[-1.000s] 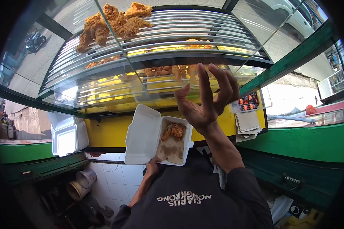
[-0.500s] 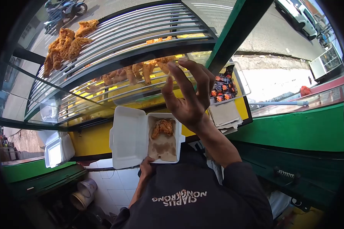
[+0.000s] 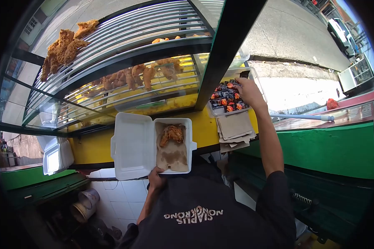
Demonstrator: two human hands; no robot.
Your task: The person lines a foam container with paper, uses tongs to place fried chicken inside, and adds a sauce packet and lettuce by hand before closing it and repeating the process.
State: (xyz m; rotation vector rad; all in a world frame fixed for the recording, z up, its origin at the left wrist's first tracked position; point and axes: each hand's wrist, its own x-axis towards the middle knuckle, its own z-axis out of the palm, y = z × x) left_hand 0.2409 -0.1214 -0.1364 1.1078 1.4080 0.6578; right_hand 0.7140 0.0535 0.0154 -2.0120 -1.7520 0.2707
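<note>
An open white foam box (image 3: 133, 147) rests at the counter's near edge, its lid folded out to the left. Inside, a piece of fried chicken (image 3: 172, 135) lies on brown paper (image 3: 172, 158) with a greasy stain. My left hand (image 3: 156, 179) grips the box's lower edge near the hinge. Over at the right, my right hand (image 3: 250, 92) reaches into a clear tray of small black and red sachets (image 3: 227, 98), its fingers bent down among them. What those fingers hold, if anything, is hidden.
Metal racks (image 3: 124, 35) behind glass carry several pieces of fried chicken (image 3: 62, 50). A dark post (image 3: 224, 50) rises left of the sachet tray. Brown paper sheets (image 3: 235, 128) lie below the tray. White foam boxes (image 3: 57, 157) are stacked at the left.
My right hand has moved right, from above the counter down into the sachet tray, and its spread fingers have bent inward. My left hand still holds the box. The view has shifted slightly.
</note>
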